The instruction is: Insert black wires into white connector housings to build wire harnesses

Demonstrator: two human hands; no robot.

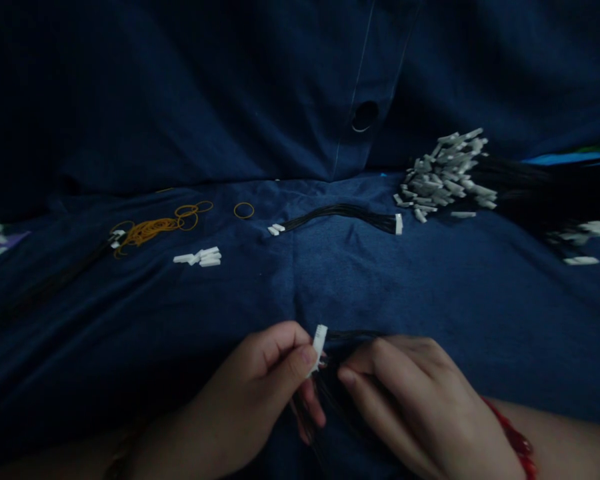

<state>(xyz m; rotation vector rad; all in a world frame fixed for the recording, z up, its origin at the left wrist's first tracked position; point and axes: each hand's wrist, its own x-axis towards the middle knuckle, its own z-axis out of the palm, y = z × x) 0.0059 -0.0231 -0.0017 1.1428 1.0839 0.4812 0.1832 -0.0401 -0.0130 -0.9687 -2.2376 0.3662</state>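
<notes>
My left hand [280, 373] pinches a white connector [319, 345] between thumb and forefinger, tilted, with its slotted face up. Thin black wires [355, 333] run from the connector to the right, and more dark wires hang below my left fingers. Close by on the right, my right hand [405, 387] is closed in a pinch on a black wire, its fingertips just short of the connector. Small wire ends show dimly in the gap between both hands. Beyond them lies a black wire harness [340, 210], with a white connector at its right end and small white pieces at its left.
Dark blue cloth [260, 293] covers the surface. Orange rubber bands [153, 230] lie at the left, near small white connectors [200, 257] and a dark wire bundle [75, 270]. A heap of white connectors [445, 173] on black wires stands at the back right.
</notes>
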